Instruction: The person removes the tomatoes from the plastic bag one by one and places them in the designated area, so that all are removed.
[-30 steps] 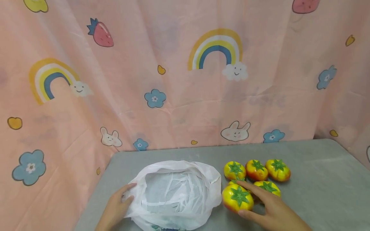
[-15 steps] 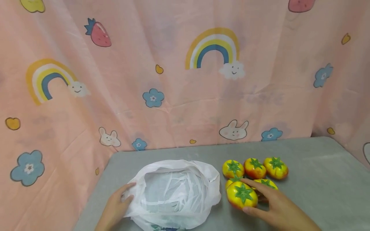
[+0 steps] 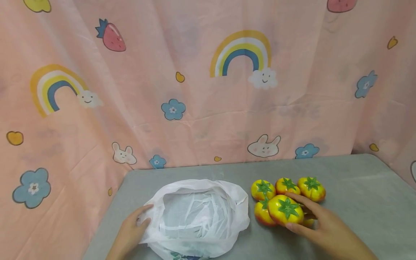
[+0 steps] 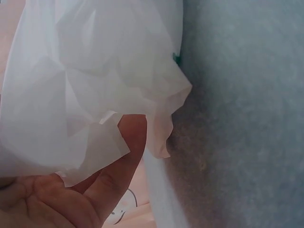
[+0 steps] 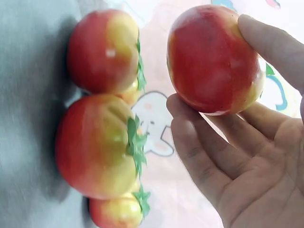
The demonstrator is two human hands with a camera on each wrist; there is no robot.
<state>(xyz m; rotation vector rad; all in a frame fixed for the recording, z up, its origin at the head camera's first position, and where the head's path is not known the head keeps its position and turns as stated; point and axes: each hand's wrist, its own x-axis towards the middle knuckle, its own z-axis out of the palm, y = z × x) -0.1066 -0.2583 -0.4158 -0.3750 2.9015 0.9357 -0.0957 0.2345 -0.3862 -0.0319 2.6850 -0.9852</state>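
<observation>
My right hand (image 3: 325,229) holds a yellow-and-red tomato (image 3: 282,213) with a green star-shaped stem top, thumb on the near side and fingers on the far side. In the right wrist view this tomato (image 5: 209,61) is raised off the table, red underside showing. Behind and below it sit several matching tomatoes (image 3: 261,190), one partly covered by the hand. At the left, my left hand (image 3: 130,231) grips the side of a white plastic bag (image 3: 240,213), whose mouth is spread wide and faces up. The left wrist view shows the bag's film (image 4: 85,95) between thumb and fingers.
A grey table (image 3: 364,202) carries everything, its far edge against a pink curtain (image 3: 201,137) printed with rainbows, rabbits and flowers. The bag stands left of the tomatoes, with a narrow gap between.
My right hand has carried its tomato to the right and slightly away from me, off from the bag and over the other tomatoes. The left hand and the bag stay put.
</observation>
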